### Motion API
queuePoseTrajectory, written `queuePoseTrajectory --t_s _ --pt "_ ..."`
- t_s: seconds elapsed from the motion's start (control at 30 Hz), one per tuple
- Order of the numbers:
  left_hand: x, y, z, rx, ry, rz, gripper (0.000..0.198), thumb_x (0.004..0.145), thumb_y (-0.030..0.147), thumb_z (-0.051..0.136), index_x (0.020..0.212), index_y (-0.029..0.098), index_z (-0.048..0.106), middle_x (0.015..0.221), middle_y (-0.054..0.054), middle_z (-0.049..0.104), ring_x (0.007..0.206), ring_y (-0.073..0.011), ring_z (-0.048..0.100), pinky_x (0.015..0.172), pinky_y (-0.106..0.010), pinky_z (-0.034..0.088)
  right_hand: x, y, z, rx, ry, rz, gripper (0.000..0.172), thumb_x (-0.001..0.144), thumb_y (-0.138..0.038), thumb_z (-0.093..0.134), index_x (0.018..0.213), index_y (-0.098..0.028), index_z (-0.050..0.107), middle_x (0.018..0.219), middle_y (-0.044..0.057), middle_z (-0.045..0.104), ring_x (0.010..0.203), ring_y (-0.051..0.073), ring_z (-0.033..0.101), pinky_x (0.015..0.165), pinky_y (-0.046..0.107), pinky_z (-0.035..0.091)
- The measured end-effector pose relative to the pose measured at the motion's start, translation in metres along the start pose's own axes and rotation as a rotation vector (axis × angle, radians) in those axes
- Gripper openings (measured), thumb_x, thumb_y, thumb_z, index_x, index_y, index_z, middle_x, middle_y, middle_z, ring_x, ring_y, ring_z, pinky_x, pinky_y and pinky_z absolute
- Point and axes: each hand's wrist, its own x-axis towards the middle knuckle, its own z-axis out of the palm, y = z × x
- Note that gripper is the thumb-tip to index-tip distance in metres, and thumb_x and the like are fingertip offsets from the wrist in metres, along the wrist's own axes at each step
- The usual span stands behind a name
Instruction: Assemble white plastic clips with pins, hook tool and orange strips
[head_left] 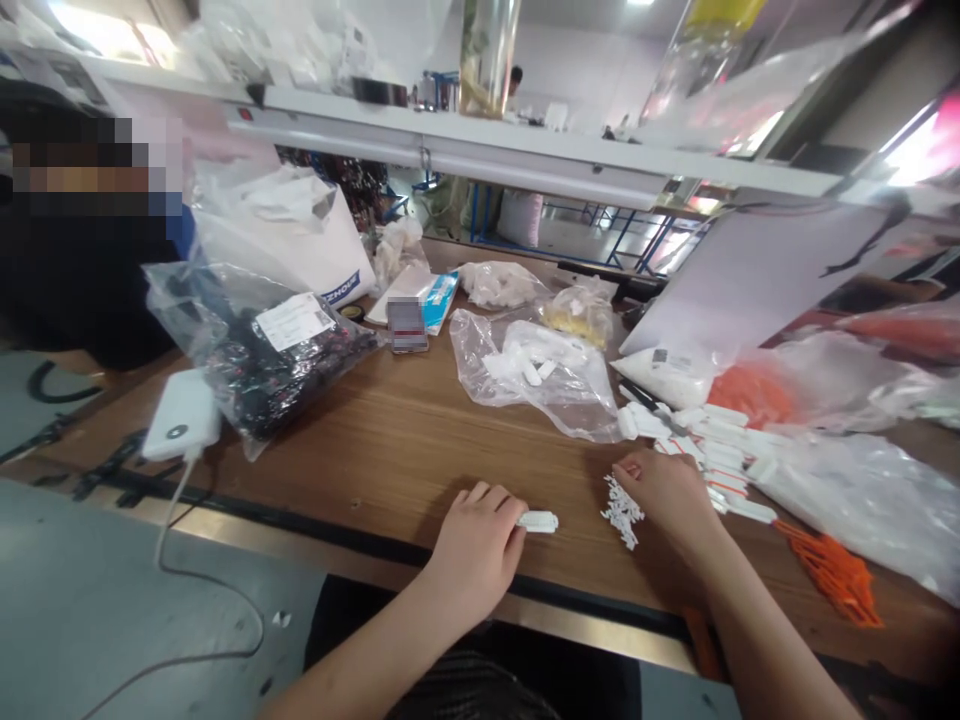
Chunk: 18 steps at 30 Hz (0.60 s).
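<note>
Fingers of my left hand [480, 545] pinch a white strip [541, 521]; my right hand [673, 497] curls beside small white pieces [622, 514], grip unclear.

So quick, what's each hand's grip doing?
Left hand: closed, holding a white oblong plastic piece.
Right hand: can't tell, beside small white plastic bits.

The left hand [478, 540] holds a white strip [541, 521], the right hand [666, 492] at white bits [622, 514].

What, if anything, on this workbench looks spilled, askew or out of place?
Nothing looks plainly damaged. The small white pieces lie loose and scattered directly on the wooden tabletop, by the right hand, so they could pass for a spill, though they may simply be a working pile.
</note>
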Motion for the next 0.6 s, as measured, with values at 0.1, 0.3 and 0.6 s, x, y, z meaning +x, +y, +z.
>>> queuePoseTrajectory --t_s 0.1,0.3,0.6 --pt "-0.002 -0.006 -0.002 -0.025 0.038 -0.016 0.014 0.094 0.013 0.058 0.102 0.021 0.067 0.098 -0.005 0.07 0.093 -0.0265 0.06 0.083 -0.044 0.049 -0.003 -0.006 -0.002 -0.038 -0.002 -0.006 0.035 0.09 -0.029 0.048 0.062 -0.022 0.068 0.072 0.006 0.076 0.073 0.026 0.072 0.078 0.038 0.041" --pt "-0.005 -0.018 0.002 -0.144 0.097 0.017 0.023 0.093 0.014 0.061 0.113 0.023 0.066 0.108 -0.005 0.071 0.1 -0.0264 0.06 0.09 -0.045 0.048 0.0 -0.003 -0.003 0.023 -0.083 -0.003 0.031 0.088 -0.028 0.049 0.067 -0.023 0.07 0.078 0.005 0.078 0.079 0.026 0.073 0.078 0.036 0.042" --pt "-0.001 -0.019 0.012 -0.156 0.056 0.063 0.019 0.098 0.019 0.062 0.116 0.023 0.067 0.109 -0.005 0.07 0.101 -0.0264 0.058 0.09 -0.045 0.047 0.022 0.019 0.006 0.247 -0.133 -0.074 0.016 0.076 -0.023 0.06 0.071 -0.023 0.075 0.07 0.001 0.076 0.063 0.018 0.068 0.06 0.025 0.042"
